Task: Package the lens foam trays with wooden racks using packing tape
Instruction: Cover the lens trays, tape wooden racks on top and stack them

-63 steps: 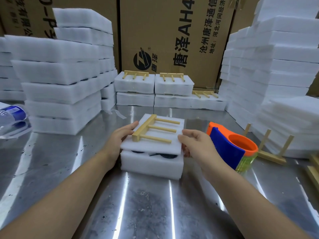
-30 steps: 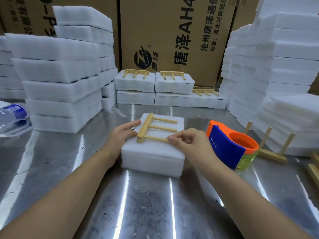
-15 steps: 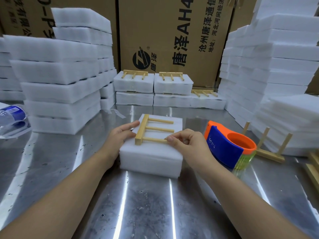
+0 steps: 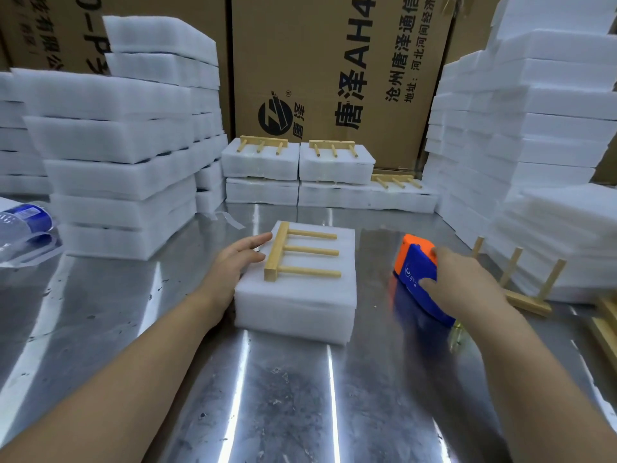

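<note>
A white foam tray stack lies in the middle of the steel table. On top of it lies a wooden rack with three pegs pointing right. My left hand rests flat against the stack's left edge, fingers straight, fingertips beside the rack's bar. To the right, my right hand grips the blue and orange tape dispenser, thumb on its blue side and fingers over the top.
Tall foam tray piles stand at the left and right. Finished packs with racks sit at the back before cardboard boxes. Loose wooden racks stand at the right. A water bottle lies far left.
My right hand left the rack's lowest peg and moved right onto the tape dispenser. The foam lid, tilted 2 s ago, has lain flat since. My left hand stayed at the stack's edge.
</note>
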